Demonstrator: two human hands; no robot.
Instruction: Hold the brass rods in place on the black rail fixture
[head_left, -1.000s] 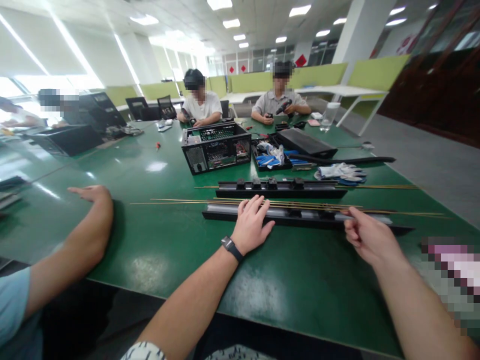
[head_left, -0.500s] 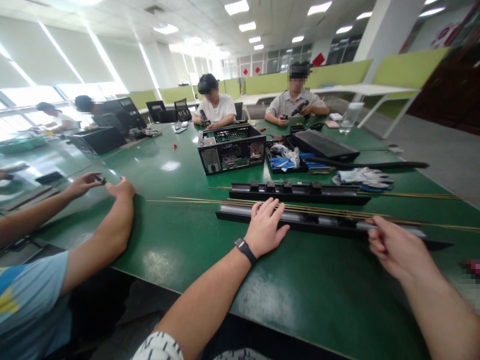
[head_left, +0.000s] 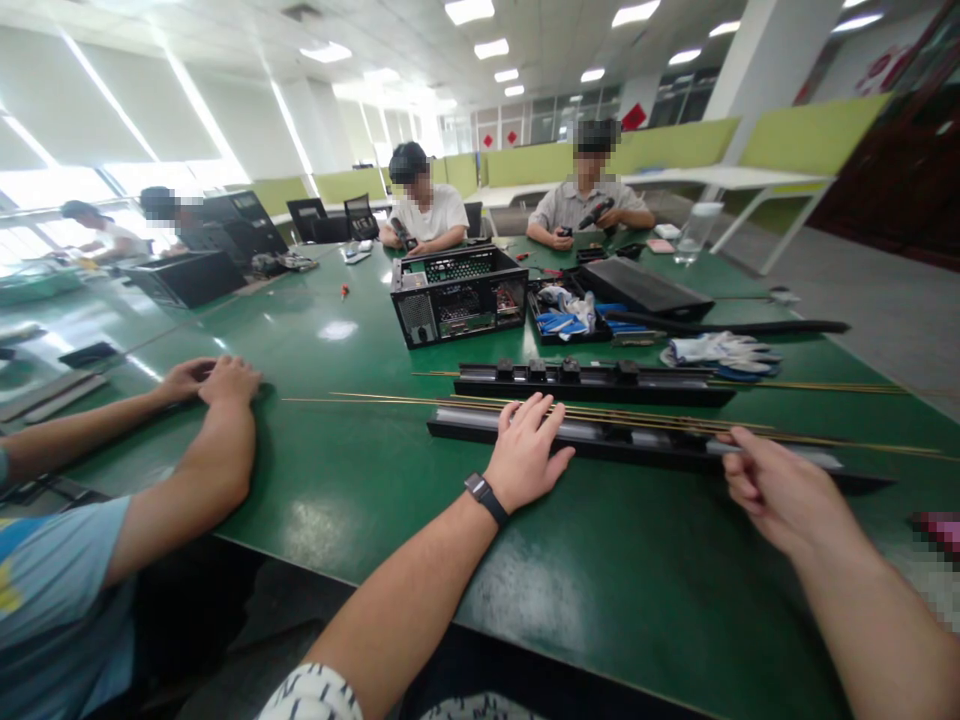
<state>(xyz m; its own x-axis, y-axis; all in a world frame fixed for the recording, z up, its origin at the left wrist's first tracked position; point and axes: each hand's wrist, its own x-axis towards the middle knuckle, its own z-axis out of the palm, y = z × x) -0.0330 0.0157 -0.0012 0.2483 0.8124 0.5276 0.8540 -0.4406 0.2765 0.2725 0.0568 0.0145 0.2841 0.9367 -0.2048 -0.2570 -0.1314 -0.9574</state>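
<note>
My left hand (head_left: 529, 452), wearing a dark wristband, lies spread over the left part of a long black channel (head_left: 630, 452) with a pale strip inside. Its fingers rest across several thin brass-coloured rods (head_left: 637, 416) lying lengthwise along the channel. My right hand (head_left: 780, 492) is at the channel's right part, index finger stretched toward the rods and the other fingers curled. Whether anything is pinched between its thumb and index finger is hidden. Just behind lies a second black channel (head_left: 675, 392) with several small black blocks (head_left: 570, 369) and more thin rods.
Behind stand an open black computer case (head_left: 459, 295) and a tray with gloves (head_left: 562, 315). White gloves (head_left: 724, 354) and a black tube (head_left: 750, 327) lie at right. A co-worker's hands (head_left: 217, 380) are close on the left; two people sit across the green table (head_left: 337, 480).
My hands keep nearly the same places on the channel and rods; the view shifts slightly. The co-worker's hands at left have come together and lower.
</note>
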